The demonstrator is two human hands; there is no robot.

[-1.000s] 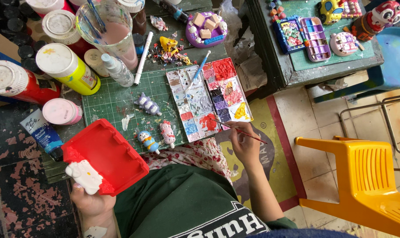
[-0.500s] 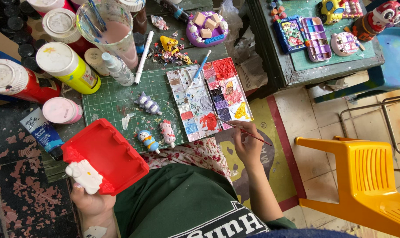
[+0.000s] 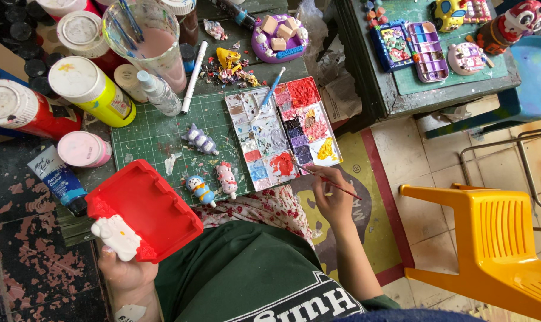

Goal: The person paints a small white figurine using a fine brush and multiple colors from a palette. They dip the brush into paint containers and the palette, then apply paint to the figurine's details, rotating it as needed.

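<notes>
The left hand [image 3: 126, 271] is closed around a red figure [image 3: 144, 210] with a white piece at its near end, holding it above the lap beside the table [image 3: 157, 137]. The right hand [image 3: 333, 197] grips a thin brush [image 3: 329, 180] whose tip touches the near edge of the paint tray [image 3: 282, 134]. To load paint well, I think the tip should dip only lightly into one well, and the figure should be kept steady and tilted toward the brush.
</notes>
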